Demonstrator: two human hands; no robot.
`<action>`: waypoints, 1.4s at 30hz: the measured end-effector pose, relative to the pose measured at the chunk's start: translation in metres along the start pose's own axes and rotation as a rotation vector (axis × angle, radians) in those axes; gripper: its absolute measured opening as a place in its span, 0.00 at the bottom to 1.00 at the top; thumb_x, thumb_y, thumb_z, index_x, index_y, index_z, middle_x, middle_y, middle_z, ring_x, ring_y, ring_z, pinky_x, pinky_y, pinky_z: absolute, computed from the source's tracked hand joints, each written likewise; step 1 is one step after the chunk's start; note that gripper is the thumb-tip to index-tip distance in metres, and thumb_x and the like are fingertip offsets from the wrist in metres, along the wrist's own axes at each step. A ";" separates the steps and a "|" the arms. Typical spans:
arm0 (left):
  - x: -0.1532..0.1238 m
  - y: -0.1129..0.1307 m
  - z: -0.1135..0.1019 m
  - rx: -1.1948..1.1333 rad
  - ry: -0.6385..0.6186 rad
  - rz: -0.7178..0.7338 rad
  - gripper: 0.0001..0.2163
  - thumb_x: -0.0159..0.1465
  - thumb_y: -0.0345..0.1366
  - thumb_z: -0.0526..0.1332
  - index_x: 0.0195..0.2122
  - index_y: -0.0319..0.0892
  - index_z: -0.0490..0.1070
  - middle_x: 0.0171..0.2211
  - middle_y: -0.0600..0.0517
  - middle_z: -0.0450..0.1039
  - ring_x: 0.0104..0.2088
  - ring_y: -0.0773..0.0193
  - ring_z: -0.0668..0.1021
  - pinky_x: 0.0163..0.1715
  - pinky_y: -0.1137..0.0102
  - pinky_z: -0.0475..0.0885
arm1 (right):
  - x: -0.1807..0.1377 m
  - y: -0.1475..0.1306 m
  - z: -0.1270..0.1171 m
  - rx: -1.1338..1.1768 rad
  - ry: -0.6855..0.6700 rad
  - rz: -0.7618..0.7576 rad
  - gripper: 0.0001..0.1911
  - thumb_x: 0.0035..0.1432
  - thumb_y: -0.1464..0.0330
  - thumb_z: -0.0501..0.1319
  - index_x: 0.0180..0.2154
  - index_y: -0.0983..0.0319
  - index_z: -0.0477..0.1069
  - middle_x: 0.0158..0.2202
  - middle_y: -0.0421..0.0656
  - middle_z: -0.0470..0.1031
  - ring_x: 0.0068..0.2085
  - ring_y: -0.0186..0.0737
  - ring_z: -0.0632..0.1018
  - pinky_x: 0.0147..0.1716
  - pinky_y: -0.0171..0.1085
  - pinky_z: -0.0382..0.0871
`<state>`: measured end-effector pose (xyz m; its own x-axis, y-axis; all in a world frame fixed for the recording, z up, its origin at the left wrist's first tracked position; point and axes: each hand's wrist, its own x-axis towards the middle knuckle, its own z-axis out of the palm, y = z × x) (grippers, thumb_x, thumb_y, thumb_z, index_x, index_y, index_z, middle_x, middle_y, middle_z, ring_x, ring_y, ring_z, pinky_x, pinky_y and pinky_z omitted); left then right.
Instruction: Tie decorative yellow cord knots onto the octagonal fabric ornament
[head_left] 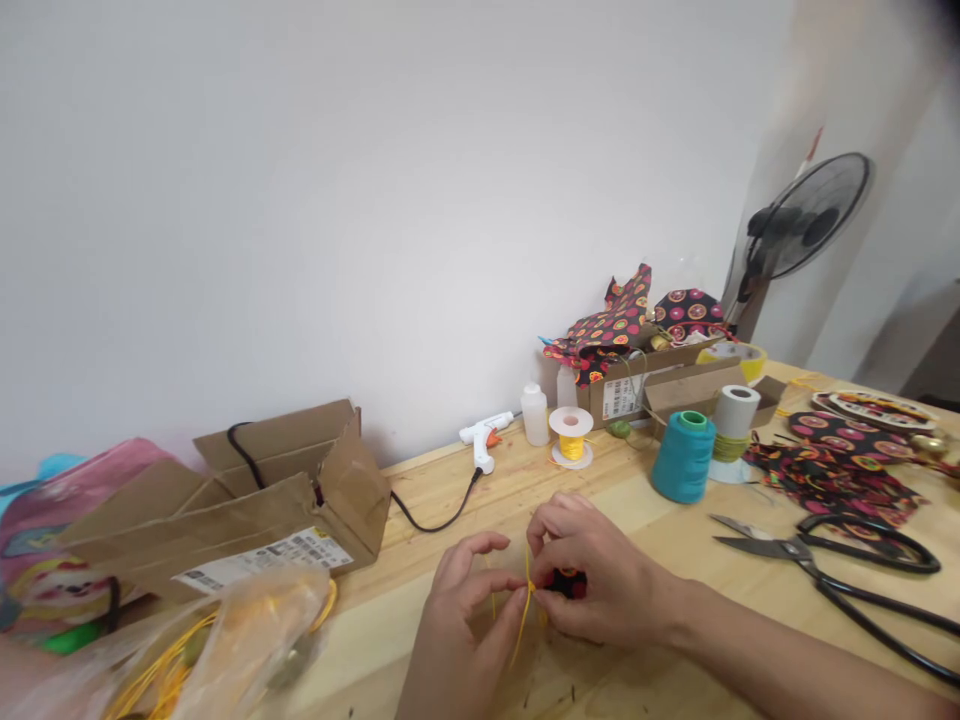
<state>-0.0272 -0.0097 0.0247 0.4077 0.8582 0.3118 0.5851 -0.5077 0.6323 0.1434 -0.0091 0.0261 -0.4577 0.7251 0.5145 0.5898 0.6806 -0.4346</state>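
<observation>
Low over the wooden table (660, 550), my two hands meet at its front edge. My left hand (465, 620) pinches a thin yellow cord (525, 610) between thumb and forefinger. My right hand (592, 575) is closed around a small dark patterned fabric piece (568, 582), fingertips touching the same cord. Most of the fabric piece is hidden by my fingers.
Black scissors (832, 560) lie at the right. Teal thread cone (682, 455), white cone (733, 425), yellow cord spool (571, 435), glue gun (484, 435) and bottle (534, 413) stand behind. Cardboard boxes (247, 510), (660, 385), patterned fabric (832, 465), plastic bag (217, 650), fan (802, 220).
</observation>
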 end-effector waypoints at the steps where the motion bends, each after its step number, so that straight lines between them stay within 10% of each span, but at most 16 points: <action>1: 0.000 -0.001 0.000 0.059 -0.002 0.056 0.07 0.55 0.31 0.54 0.28 0.45 0.71 0.43 0.47 0.65 0.45 0.57 0.67 0.42 0.60 0.64 | 0.000 0.000 0.000 -0.006 -0.002 -0.002 0.03 0.42 0.74 0.57 0.22 0.62 0.68 0.28 0.40 0.65 0.30 0.35 0.64 0.30 0.36 0.55; 12: 0.004 0.002 -0.006 0.375 0.045 0.442 0.09 0.52 0.25 0.53 0.25 0.44 0.70 0.43 0.47 0.65 0.45 0.54 0.65 0.46 0.50 0.56 | -0.001 0.001 0.002 -0.044 -0.048 -0.071 0.04 0.40 0.75 0.57 0.21 0.61 0.67 0.28 0.39 0.66 0.31 0.34 0.64 0.31 0.35 0.55; 19: 0.001 -0.001 0.008 -0.177 0.035 -0.192 0.06 0.51 0.30 0.56 0.20 0.41 0.71 0.45 0.45 0.65 0.47 0.54 0.67 0.44 0.59 0.62 | 0.001 0.001 -0.001 -0.048 -0.013 -0.080 0.04 0.41 0.74 0.56 0.23 0.61 0.68 0.28 0.39 0.66 0.31 0.34 0.64 0.31 0.35 0.55; 24: 0.004 -0.003 0.007 -0.361 0.038 -0.311 0.07 0.51 0.36 0.57 0.21 0.41 0.73 0.45 0.45 0.66 0.47 0.54 0.66 0.47 0.59 0.59 | 0.001 0.003 -0.001 -0.044 -0.013 -0.072 0.04 0.41 0.74 0.57 0.23 0.61 0.68 0.28 0.39 0.65 0.31 0.34 0.64 0.31 0.35 0.55; 35: 0.003 -0.004 -0.003 0.233 0.060 0.313 0.07 0.53 0.30 0.55 0.27 0.46 0.72 0.44 0.49 0.66 0.47 0.56 0.65 0.43 0.59 0.64 | 0.000 0.003 -0.001 -0.027 -0.021 -0.077 0.03 0.41 0.73 0.56 0.22 0.61 0.68 0.28 0.39 0.66 0.31 0.35 0.64 0.31 0.36 0.56; 42: 0.005 0.000 -0.003 0.332 0.090 0.392 0.07 0.51 0.27 0.55 0.24 0.44 0.70 0.43 0.47 0.66 0.45 0.53 0.65 0.45 0.52 0.59 | 0.000 0.002 -0.001 -0.014 -0.033 -0.078 0.03 0.42 0.73 0.56 0.21 0.61 0.68 0.28 0.39 0.66 0.31 0.33 0.64 0.31 0.35 0.55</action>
<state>-0.0277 -0.0050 0.0283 0.5874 0.5949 0.5487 0.5975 -0.7761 0.2017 0.1456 -0.0077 0.0255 -0.5239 0.6732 0.5219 0.5607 0.7338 -0.3837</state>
